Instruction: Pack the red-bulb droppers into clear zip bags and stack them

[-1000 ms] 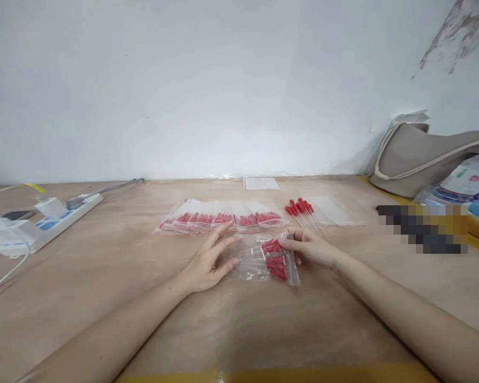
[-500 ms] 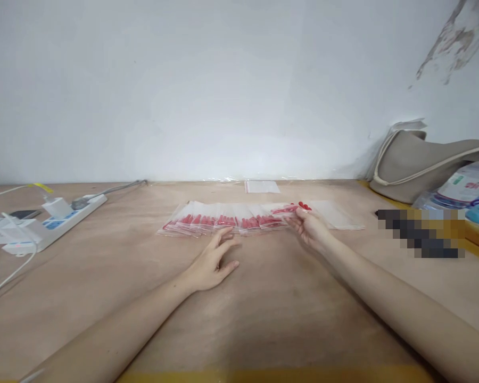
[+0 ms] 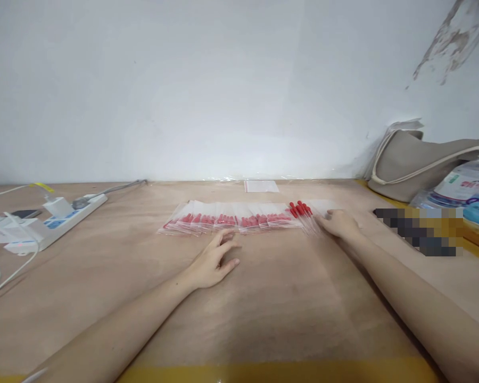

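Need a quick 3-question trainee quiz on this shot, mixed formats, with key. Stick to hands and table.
1. Multiple choice: What lies between the row of filled bags and the right hand?
A) a bottle
B) loose red-topped droppers
C) a charger

2. True or false: The left hand holds nothing.

3. Fill in the blank: The white power strip lies on the person's ____ side of the table.

Key: 1. B; 2. True; 3. left
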Available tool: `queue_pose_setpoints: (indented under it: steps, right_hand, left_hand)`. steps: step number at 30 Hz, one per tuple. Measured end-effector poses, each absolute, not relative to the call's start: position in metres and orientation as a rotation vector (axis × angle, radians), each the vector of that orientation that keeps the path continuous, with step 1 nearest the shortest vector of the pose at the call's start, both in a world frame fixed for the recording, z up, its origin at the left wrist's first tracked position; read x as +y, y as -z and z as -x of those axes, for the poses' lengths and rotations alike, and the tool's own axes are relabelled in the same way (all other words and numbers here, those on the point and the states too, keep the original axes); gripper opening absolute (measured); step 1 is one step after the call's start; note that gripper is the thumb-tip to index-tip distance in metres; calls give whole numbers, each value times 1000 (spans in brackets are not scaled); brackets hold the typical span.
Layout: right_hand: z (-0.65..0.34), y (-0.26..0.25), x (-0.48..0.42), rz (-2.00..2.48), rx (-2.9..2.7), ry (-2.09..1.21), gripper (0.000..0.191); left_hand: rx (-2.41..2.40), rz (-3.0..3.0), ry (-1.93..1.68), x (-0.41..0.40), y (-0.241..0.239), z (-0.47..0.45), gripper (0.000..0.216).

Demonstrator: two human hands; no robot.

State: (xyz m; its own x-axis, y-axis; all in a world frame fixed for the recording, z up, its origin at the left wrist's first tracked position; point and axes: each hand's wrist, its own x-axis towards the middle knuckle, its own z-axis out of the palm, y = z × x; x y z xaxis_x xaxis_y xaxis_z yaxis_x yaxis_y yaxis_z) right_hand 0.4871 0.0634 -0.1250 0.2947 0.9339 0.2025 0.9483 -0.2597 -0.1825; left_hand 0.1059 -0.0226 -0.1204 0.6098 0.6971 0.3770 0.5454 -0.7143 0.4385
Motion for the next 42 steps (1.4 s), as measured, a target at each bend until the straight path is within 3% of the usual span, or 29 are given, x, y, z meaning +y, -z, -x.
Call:
queue_pose_setpoints:
  steps: [7,14,18,22,26,30,33,37,42]
  right_hand:
    - [-488,142,67,2270,-1617,108,31]
    - [-473,128,61,2227,-1364,235,31]
    - [-431,102,32,1627,-1468,404,23]
    - [-364,102,-13,914,-2148,124,12]
    - [-325,116,-46,710,-2582,-97,14]
    - [-325,110,-54,712,-2574,-407,11]
    - [-341,95,-37,804,-2381,-430,13]
    - [-382,81,16,1384,-1859,-199,18]
    - [-433,88,81,2033,-1663,-134,21]
  left_hand:
    - [1017,-2562,-751,-23,118,-107,26]
    - [1045,-2576,-737,-24,117,-107,26]
    - [1095,-2574,-849,-25,117,-107,41]
    - [1161,-2507,-1145,-24,119,-103,39]
    - [1197,-2402,-1397,-24,121,-97,32]
    - [1208,-2411,-1454,-29,117,-100,25]
    - [1152,-2569,-1050,-37,114,-106,22]
    - [1116,-2648,-636,-44,117,-112,42]
    - [1119,-2644,-516,-39,119,-110,48]
